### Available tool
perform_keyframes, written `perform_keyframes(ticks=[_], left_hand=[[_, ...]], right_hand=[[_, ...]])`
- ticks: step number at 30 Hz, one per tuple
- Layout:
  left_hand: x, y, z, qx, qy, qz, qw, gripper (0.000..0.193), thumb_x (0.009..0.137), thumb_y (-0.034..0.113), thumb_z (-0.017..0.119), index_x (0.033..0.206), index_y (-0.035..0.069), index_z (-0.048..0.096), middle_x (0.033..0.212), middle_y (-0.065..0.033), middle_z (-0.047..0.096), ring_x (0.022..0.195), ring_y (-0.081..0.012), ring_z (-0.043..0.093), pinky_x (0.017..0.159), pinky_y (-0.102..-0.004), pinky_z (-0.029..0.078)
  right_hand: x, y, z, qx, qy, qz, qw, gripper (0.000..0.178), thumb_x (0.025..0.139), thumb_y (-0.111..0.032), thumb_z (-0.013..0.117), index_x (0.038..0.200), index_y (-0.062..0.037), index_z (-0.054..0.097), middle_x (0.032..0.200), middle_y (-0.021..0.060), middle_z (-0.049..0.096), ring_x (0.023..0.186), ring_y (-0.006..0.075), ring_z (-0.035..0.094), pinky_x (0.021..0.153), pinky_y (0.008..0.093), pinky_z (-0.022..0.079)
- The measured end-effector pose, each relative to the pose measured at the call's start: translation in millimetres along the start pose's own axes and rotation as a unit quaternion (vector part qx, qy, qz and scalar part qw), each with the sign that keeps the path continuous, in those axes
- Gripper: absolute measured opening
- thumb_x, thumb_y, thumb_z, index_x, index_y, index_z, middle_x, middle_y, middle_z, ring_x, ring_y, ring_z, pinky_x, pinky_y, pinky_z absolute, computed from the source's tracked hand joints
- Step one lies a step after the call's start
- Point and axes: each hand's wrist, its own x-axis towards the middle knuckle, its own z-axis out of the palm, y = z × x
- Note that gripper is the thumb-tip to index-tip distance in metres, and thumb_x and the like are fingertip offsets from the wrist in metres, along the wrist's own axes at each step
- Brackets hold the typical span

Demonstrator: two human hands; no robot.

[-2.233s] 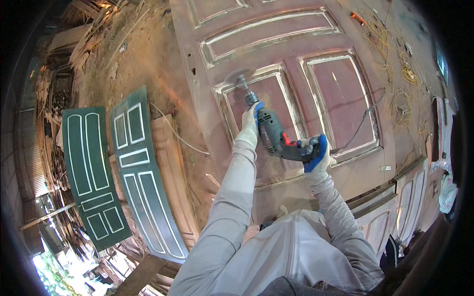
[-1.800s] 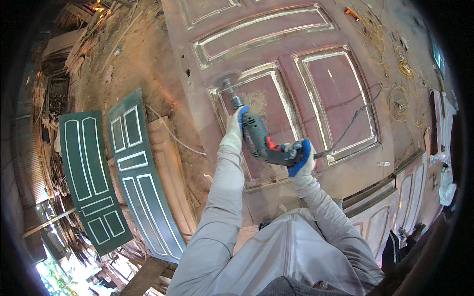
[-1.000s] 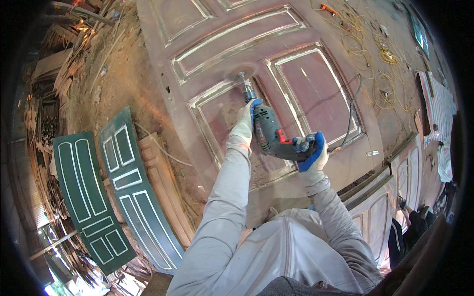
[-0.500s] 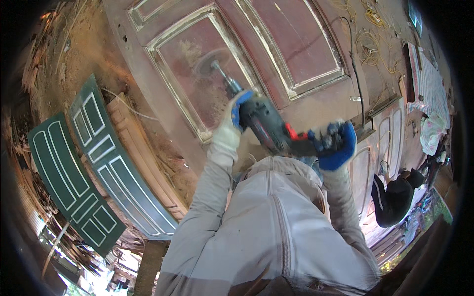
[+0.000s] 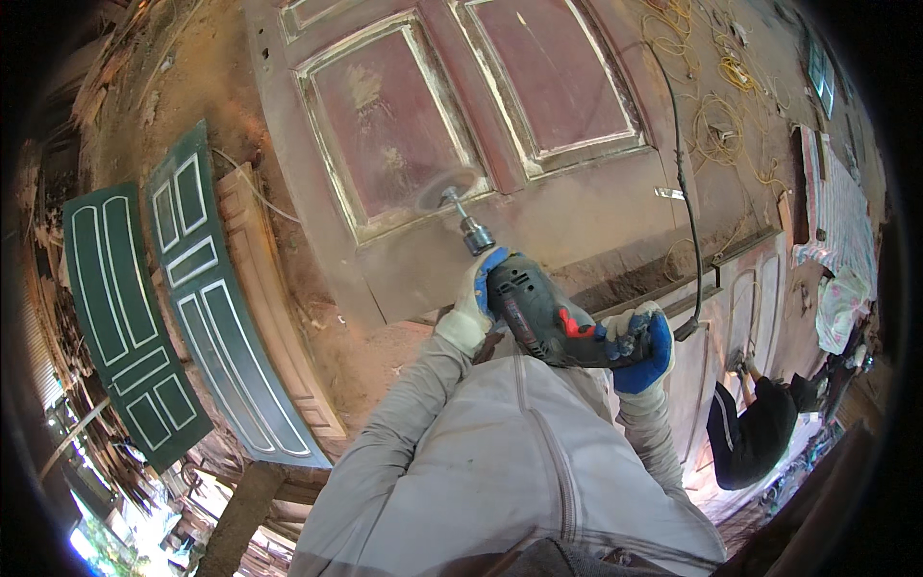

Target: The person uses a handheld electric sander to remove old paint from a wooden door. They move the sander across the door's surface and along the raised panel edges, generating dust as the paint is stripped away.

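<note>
Grey drill (image 5: 527, 310) tight in both gloved grips (image 5: 475, 296) (image 5: 646, 348)

Clearances about the drill (image 5: 527, 313): the door's (image 5: 562, 226) two large panels (image 5: 538, 67) offer a hand broad, flat passage, interrupted by low mouldings. The disc (image 5: 450, 189), blurred, bars the left panel's lower end. The left hand (image 5: 476, 296) and right hand (image 5: 642, 346) block the drill's front and rear. A cord (image 5: 681, 178) obstructs the door's right edge. Leftward, a ground strip (image 5: 264, 120) gives passage, bounded by a brown door (image 5: 272, 303) and crossed by a thin hose (image 5: 252, 181).
</note>
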Motion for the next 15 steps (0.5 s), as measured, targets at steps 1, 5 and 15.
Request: perform_keyframes(ticks=[1, 5, 15], left_hand=[[1.9, -14.0, -0.2, 0.002, 0.021, -0.011, 1.000, 0.019, 0.087, 0.023, 0.064, 0.096, 0.006, 0.063, 0.084, -0.0068, 0.067, 0.074, -0.0202, 0.066, 0.071, -0.0354, 0.055], [39.3, -54.4, -11.2, 0.076, 0.072, 0.019, 0.994, 0.019, 0.085, 0.023, 0.065, 0.094, 0.006, 0.065, 0.085, -0.0078, 0.069, 0.074, -0.0200, 0.067, 0.074, -0.0331, 0.055], [17.3, -19.1, -82.0, 0.075, 0.038, 0.108, 0.991, 0.016, 0.083, 0.023, 0.067, 0.087, 0.008, 0.065, 0.075, -0.0080, 0.068, 0.064, -0.0225, 0.065, 0.065, -0.0361, 0.056]], right_hand=[[-6.4, -0.1, -11.9, 0.009, 0.031, 0.008, 0.999, 0.030, 0.099, -0.032, 0.040, 0.080, -0.0095, 0.046, 0.058, 0.0031, 0.039, 0.055, 0.0202, 0.042, 0.071, 0.0379, 0.040], [-25.9, 18.4, -52.0, 0.074, 0.088, -0.006, 0.993, 0.033, 0.100, -0.033, 0.039, 0.077, -0.0103, 0.046, 0.058, 0.0029, 0.040, 0.057, 0.0211, 0.042, 0.071, 0.0381, 0.040], [-28.7, 84.9, -56.8, 0.069, 0.065, 0.055, 0.994, 0.029, 0.097, -0.027, 0.048, 0.078, -0.0050, 0.052, 0.064, 0.0089, 0.054, 0.057, 0.0216, 0.051, 0.066, 0.0358, 0.046]])
